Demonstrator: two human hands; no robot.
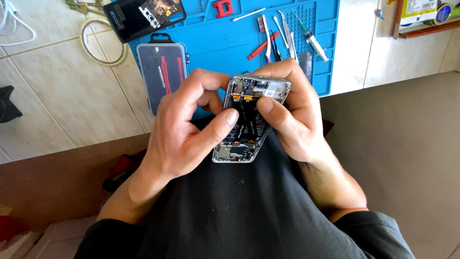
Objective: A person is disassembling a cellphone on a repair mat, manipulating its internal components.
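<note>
Gripping an opened phone [250, 120] between them, the left hand [184, 129] and right hand [292, 112] hold it above the lap, near a blue mat [215, 43]. Both thumbs press its exposed insides; fingers wrap its silver frame.

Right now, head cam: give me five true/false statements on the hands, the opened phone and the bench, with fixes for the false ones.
1. Both hands hold the opened silver-framed phone, its internals facing up. True.
2. The left hand has its thumb laid across the phone's dark battery area. True.
3. The right hand holds tweezers. False: it holds only the phone, thumb near the orange flex connectors.
4. The blue rubber repair mat lies on the tiled worktop beyond the hands. True.
5. The clear plastic tool case with red-handled tools stands open. False: its lid looks shut and it lies flat at the mat's left edge.
</note>
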